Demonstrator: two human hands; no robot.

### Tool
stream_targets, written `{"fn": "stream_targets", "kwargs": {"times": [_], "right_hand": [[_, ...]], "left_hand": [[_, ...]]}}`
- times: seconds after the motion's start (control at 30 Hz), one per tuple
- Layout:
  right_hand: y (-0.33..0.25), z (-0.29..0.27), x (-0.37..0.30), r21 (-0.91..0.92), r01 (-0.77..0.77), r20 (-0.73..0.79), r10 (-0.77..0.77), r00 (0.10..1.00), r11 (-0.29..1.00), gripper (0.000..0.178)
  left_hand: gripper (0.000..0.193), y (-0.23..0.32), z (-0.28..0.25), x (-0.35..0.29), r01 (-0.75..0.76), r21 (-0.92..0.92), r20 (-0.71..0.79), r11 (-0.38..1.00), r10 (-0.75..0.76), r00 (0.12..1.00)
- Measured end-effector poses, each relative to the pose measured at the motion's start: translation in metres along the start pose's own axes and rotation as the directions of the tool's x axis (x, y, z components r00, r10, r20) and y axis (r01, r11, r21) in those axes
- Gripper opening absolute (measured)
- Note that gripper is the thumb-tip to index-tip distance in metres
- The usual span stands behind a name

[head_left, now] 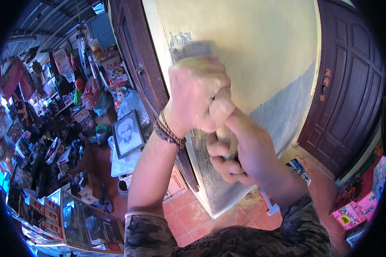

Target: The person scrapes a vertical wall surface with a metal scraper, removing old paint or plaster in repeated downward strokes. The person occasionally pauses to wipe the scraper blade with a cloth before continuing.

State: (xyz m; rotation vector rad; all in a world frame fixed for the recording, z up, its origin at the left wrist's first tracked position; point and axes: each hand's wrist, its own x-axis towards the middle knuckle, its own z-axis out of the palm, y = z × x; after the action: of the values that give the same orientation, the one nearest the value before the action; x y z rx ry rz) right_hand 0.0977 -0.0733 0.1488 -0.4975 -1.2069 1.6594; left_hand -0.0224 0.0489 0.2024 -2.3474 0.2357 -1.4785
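Both my hands are closed round a paint scraper, one above the other. Its flat grey blade (197, 49), blurred by motion, lies at the pale yellow wall (266, 47) near a small bared grey patch (181, 38). My left hand (196, 94), with dark bracelets on its wrist, wraps the tool just below the blade and hides its upper part. Lower down, my right hand (246, 147) has its fingers curled round the light-coloured handle (228, 139). A larger grey area (283, 100) without yellow covers the lower wall to the right.
A dark wooden door frame (139, 55) borders the wall on the left, a brown panelled door (351, 85) on the right. Paint flakes (248, 205) lie on red floor tiles. Left stand a framed portrait (128, 133), a glass display case (90, 218) and crowded goods; pink boxes (358, 210) sit at right.
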Motion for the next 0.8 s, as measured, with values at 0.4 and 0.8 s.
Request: {"fn": "stream_targets", "kwargs": {"times": [0.4, 0.8], "right_hand": [[0.002, 0.010, 0.007, -0.030, 0.031, -0.187, -0.036, 0.982, 0.999, 0.040], [0.002, 0.012, 0.008, -0.063, 0.019, -0.152, -0.029, 0.988, 0.998, 0.025]], "left_hand": [[0.020, -0.011, 0.006, 0.001, -0.013, -0.069, -0.050, 0.998, 0.010, 0.999], [0.020, -0.013, 0.008, -0.001, -0.168, -0.117, -0.133, 0.979, 0.153, 0.979]]}}
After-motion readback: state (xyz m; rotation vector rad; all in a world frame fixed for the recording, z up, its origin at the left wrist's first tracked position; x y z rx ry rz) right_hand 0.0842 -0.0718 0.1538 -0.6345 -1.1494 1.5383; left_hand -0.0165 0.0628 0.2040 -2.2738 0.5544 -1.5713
